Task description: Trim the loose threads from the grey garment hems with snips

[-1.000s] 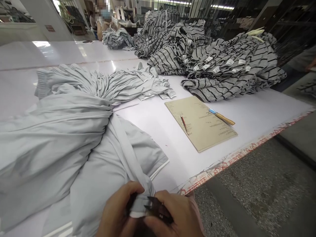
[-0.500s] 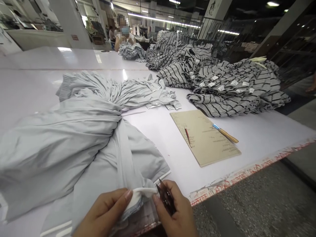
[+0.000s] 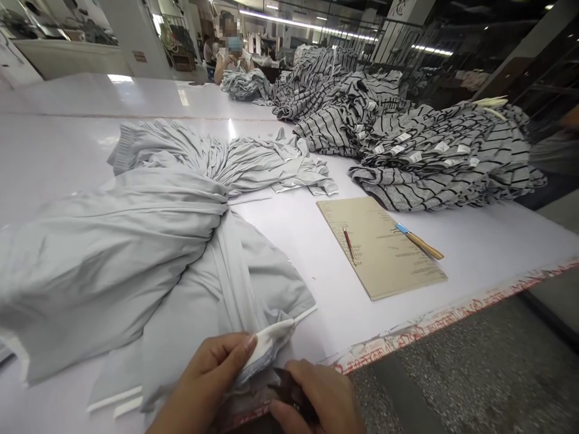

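The left grip [image 3: 219, 366] pinched the white edge [image 3: 274, 333] of a grey garment [image 3: 185, 319]; just beside it, the right grip [image 3: 323, 389] clasped dark snips [image 3: 293, 393]. A brown card [image 3: 382, 268] lay beyond both.

No wording can be read. Small print, too fine to decipher, marks the brown sheet [image 3: 384, 268] right of centre. Red characters [image 3: 414, 339] line the edge of the counter [image 3: 479, 256], lower right. White tags [image 3: 442, 146] on striped garments [image 3: 409, 194] and the pillar [image 3: 129, 30] sign [image 3: 139, 56], upper left, stay illegible.
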Motion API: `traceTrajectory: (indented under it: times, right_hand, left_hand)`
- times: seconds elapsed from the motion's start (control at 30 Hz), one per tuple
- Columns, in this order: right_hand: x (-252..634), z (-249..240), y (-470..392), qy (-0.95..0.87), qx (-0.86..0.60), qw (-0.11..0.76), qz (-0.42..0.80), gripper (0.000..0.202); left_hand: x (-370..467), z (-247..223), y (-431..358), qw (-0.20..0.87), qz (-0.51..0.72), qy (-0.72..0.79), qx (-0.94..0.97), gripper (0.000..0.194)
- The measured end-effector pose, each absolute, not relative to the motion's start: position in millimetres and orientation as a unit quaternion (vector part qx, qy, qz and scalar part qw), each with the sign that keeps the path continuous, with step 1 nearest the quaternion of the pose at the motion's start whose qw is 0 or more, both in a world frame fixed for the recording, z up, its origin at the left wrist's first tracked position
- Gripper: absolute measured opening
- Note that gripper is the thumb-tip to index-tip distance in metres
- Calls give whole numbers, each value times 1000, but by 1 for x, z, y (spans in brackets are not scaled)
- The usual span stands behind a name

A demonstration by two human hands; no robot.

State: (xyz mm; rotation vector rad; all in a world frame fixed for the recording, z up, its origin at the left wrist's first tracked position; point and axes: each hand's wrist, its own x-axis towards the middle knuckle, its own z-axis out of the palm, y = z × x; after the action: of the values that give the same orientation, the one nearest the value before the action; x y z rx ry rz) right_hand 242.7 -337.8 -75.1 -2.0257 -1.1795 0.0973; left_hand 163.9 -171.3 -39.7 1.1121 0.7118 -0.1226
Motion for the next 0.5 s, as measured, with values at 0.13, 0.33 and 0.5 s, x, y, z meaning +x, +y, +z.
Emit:
traceTrajectory:
  times: [0.13, 0.33, 0.5]
  right_hand:
    - [244, -78, -333, -477, -798, 367, 36, 41]
    - [244, -76, -329, -499, -793, 351, -13, 30]
    - [245, -71, -332, -472, -793, 384, 35, 31]
  left_hand:
    - [165, -33, -171, 776, -57, 338, 529, 45]
    - [168, -28, -169, 781, -76, 317, 532, 46]
    - [166, -30, -166, 806, -84, 322, 490, 44]
